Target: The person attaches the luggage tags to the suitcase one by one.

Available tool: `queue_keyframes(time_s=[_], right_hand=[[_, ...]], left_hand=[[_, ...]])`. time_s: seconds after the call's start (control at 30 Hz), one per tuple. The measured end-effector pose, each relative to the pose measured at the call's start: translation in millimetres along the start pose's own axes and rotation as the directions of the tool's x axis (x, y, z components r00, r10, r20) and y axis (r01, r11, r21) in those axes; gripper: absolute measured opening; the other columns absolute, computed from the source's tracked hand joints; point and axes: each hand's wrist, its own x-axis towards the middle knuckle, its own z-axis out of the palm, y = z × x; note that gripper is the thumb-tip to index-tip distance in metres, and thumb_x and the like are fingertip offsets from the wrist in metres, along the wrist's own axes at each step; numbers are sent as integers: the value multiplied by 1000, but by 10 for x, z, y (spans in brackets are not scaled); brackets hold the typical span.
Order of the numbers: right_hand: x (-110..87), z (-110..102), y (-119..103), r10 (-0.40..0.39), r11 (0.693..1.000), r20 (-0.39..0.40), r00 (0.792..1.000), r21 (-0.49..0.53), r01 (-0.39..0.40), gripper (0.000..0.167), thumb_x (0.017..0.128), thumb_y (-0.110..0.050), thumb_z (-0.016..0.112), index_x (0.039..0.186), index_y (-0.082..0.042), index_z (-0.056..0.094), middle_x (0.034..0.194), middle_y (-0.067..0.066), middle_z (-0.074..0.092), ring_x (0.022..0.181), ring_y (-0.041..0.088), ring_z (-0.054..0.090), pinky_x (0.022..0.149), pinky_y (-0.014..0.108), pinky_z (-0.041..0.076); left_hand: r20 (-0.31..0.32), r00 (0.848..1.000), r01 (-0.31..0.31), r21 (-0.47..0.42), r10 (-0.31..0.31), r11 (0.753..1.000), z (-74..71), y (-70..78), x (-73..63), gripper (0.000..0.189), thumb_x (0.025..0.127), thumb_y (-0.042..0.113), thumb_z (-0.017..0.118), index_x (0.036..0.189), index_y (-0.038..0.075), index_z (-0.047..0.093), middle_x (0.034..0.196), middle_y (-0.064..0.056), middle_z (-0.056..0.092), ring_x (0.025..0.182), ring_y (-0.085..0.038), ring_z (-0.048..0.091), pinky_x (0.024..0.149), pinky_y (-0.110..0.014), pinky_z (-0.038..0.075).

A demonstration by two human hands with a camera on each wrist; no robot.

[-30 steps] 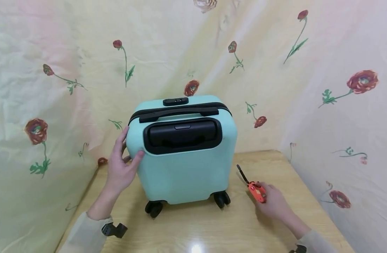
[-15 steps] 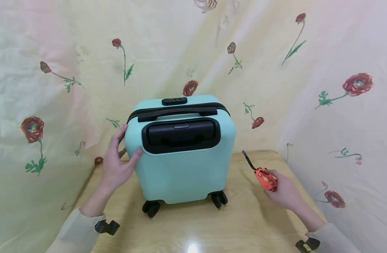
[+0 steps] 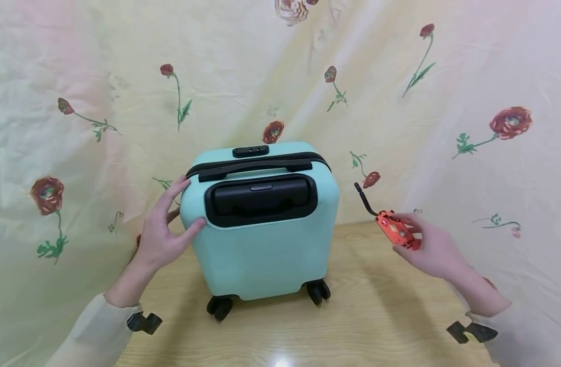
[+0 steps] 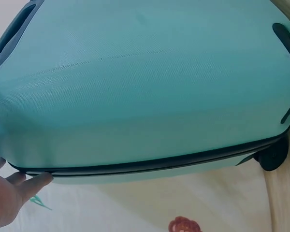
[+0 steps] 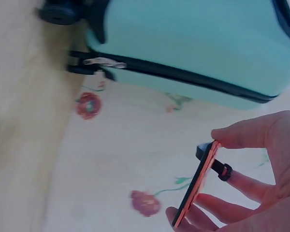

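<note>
A mint-green suitcase [image 3: 262, 260] stands upright on its black wheels, its black carry handle [image 3: 255, 167] and recessed trolley handle [image 3: 262, 199] facing me. My left hand [image 3: 163, 234] rests on its upper left corner, thumb on the front and fingers along the side. The left wrist view has those fingertips touching the shell by the black zipper line [image 4: 135, 166]. To the right of the case, my right hand [image 3: 429, 247] holds a flat orange-red luggage tag [image 3: 395, 230] with a black strap [image 3: 365, 200] above the table. Thumb and fingers pinch the tag by its edges in the right wrist view.
The wooden table [image 3: 280, 331] lies under the suitcase. Flower-patterned cloth [image 3: 225, 102] hangs behind and at both sides, close to the case's back. A combination lock [image 3: 250, 151] is set into the top. A zipper pull [image 5: 106, 63] shows low on the right side.
My right hand has lifted the luggage tag from low over the table, up and to the right. My left hand stays on the suitcase corner. The head view has shifted slightly.
</note>
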Motion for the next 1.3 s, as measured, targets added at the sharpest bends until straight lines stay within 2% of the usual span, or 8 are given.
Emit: queue_keyframes(time_s=[0.23,0.37,0.5,0.6,0.83,0.97,1.13,1.3], right_hand=[[137,-317,-232,-19,1000,35,999,22,18,71,85,-9,86,148,-13,55,139,26,64,111,53,69,67,25,55],[195,-515,-331,-41,996,24,999,78,39,73,86,-4,85,151,-12,52,142,26,60,113,47,67,73,14,54],[225,-704,-441,-48,994,-15,999,100,50,77,84,0,86,152,-14,53,143,23,61,112,7,63,79,0,46],[243,-824,-542,-67,990,-16,998,122,68,77,83,2,87,151,-16,55,143,15,62,106,-14,54,82,-3,45],[315,-979,-803,-209,961,20,978,186,202,74,81,8,86,146,-19,61,136,-14,63,113,-6,62,87,3,51],[371,-1062,-975,-309,928,88,947,246,279,73,83,10,83,146,-17,60,140,-10,63,115,2,64,85,10,56],[506,-1143,-1169,-418,878,209,884,341,335,72,87,12,78,150,-12,55,145,-4,60,120,8,62,83,19,61],[659,-1238,-1369,-397,901,304,866,308,305,69,88,7,79,147,-23,58,139,-2,63,120,10,62,81,24,62]], left_hand=[[-10,1000,-7,14,7,1000,-6,-2,6,82,85,2,83,158,15,50,169,-10,44,151,-41,49,90,-71,58],[-13,1000,-12,18,12,1000,-5,5,15,83,84,1,83,158,16,50,169,-8,45,151,-39,48,90,-69,58],[-14,1000,-23,9,23,1000,-6,6,22,83,84,1,83,158,15,50,169,-9,45,152,-39,48,90,-69,58],[-8,1000,-24,14,24,1000,-12,-6,22,83,83,1,83,158,15,50,169,-9,45,151,-40,48,89,-70,58],[-1,1000,-18,26,18,999,-18,-32,16,84,84,1,84,159,16,50,169,-7,45,151,-39,48,89,-68,59],[0,1000,-26,21,26,999,-24,-33,21,84,83,1,85,158,16,50,168,-8,45,151,-39,49,89,-68,59],[-7,1000,-25,8,25,1000,-24,-17,20,83,83,0,84,158,15,51,168,-9,46,151,-39,49,90,-68,58],[-10,1000,-25,3,26,1000,-24,-8,20,82,84,0,83,158,13,51,168,-10,46,151,-39,49,91,-68,58]])
